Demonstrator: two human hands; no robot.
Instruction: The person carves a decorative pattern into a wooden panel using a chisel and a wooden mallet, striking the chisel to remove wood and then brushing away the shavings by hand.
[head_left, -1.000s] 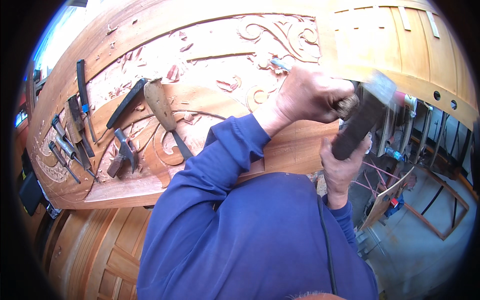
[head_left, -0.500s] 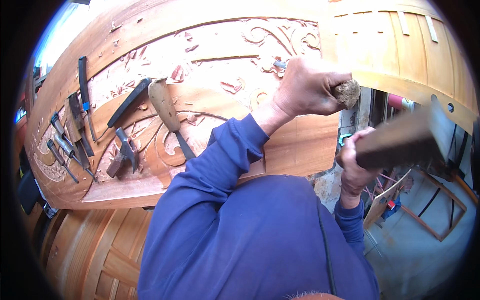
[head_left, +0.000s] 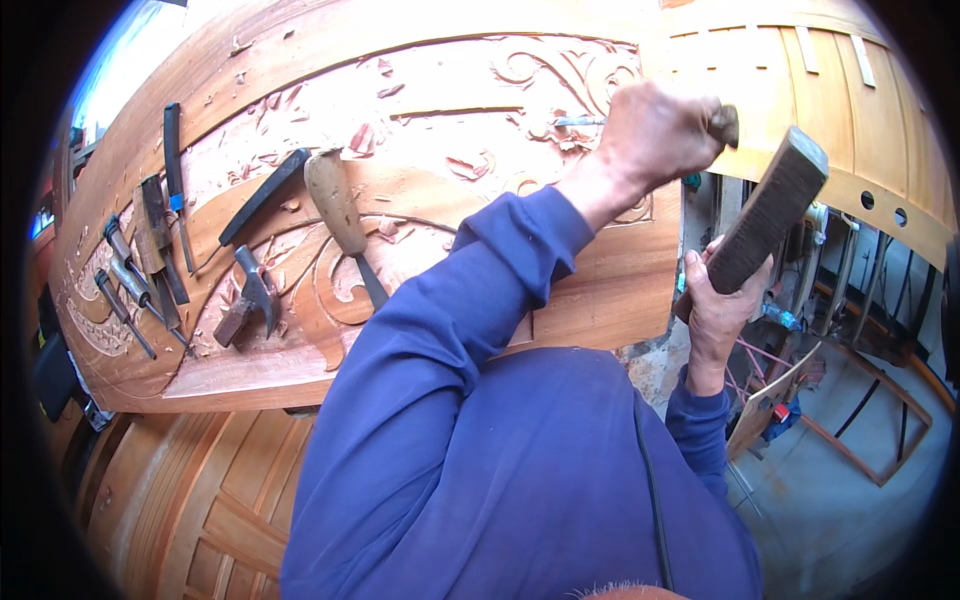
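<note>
My left hand [head_left: 655, 135] is wrapped round the handle of a carving chisel [head_left: 580, 121]. Its handle end sticks out to the right of my fist, and the steel blade points left, its tip at the scrollwork of a carved wooden panel [head_left: 600, 300]. Right of the panel's edge, my right hand [head_left: 725, 305] grips a dark, square-sided wooden mallet [head_left: 765, 215], tilted with its pale end up and to the right. The mallet is apart from the chisel handle. Wood chips [head_left: 362, 137] lie scattered over the panel's recessed ground.
On the panel's left lie a wide-bladed tool with a pale wooden handle [head_left: 335, 200], a black-handled tool [head_left: 265, 195], a small hammer-like tool [head_left: 248, 295] and several chisels [head_left: 150, 215]. Slatted wood [head_left: 780, 110] stands at the far right. A panelled door [head_left: 240, 510] is below left.
My left hand and the chisel have shifted slightly right and up, baring more blade. The mallet has swung from a lower, flatter position to a steeper tilt.
</note>
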